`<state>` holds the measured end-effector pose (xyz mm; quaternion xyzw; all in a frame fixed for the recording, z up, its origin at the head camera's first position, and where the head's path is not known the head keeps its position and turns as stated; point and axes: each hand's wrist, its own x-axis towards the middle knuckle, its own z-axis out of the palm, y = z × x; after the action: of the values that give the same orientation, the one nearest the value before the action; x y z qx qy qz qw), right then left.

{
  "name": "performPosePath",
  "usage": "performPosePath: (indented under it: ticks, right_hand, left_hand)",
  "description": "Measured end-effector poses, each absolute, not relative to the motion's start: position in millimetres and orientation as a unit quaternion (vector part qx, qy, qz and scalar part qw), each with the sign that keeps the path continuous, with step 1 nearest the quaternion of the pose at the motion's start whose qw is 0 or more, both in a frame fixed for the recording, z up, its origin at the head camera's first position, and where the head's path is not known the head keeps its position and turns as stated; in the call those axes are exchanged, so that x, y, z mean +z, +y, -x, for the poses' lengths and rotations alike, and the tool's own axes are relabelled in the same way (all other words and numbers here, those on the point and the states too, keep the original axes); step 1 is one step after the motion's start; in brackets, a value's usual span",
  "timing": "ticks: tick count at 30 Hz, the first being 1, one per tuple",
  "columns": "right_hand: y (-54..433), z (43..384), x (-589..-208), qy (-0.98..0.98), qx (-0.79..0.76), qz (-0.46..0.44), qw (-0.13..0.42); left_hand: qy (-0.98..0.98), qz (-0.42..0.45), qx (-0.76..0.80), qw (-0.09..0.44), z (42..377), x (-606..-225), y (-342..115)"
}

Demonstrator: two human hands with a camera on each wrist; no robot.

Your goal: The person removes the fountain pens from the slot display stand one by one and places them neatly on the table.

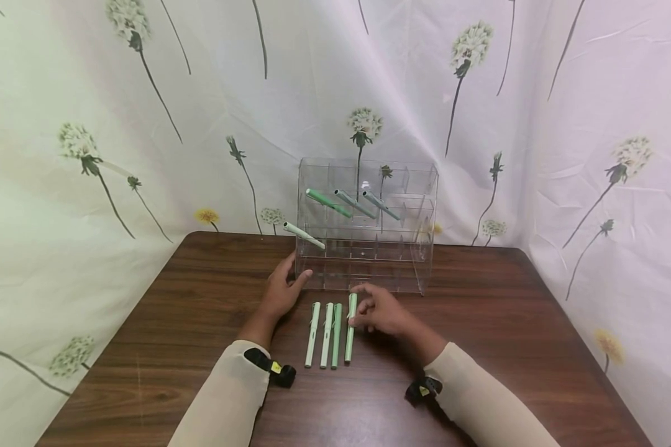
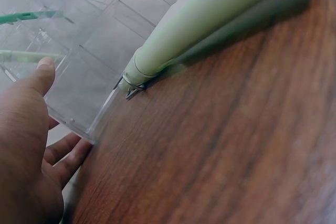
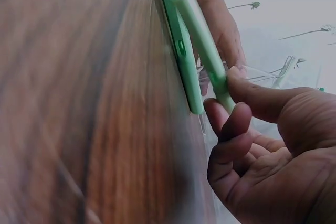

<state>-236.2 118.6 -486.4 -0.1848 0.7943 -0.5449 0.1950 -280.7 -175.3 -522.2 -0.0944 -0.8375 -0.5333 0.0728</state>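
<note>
My right hand (image 1: 381, 310) pinches a light green pen (image 3: 203, 38) between thumb and fingers; it stands at a slant beside the other pens. Three capped pens lie side by side on the table: two pale green, one (image 1: 312, 338) at the left and another (image 1: 327, 338) beside it, then a deeper green pen (image 1: 336, 341). At the lower left corner of a clear tiered rack (image 1: 429, 226), my left hand (image 1: 281, 290) has its thumb before the front and its fingers along the outer side.
Tilted in the rack are a bright green pen (image 1: 328, 202), two grey-green pens, one (image 1: 355, 203) left of the other (image 1: 381, 205), and a pale pen (image 1: 304, 235) lower left. A dandelion-print cloth (image 1: 201, 124) hangs behind the brown wooden table (image 1: 201, 298).
</note>
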Motion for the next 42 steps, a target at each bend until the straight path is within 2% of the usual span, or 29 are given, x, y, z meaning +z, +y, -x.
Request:
performPosePath:
  ticks: [17,42]
  right_hand:
    - [116,239,-502,0.803,-0.522,0.223,0.183]
    - [107,238,-505,0.83,-0.485,0.219,0.168]
  left_hand:
    - [-0.833,0.096,-0.539,0.077,281,-522,-175]
    - [-0.832,0.1,-0.54,0.078,280,-522,-175]
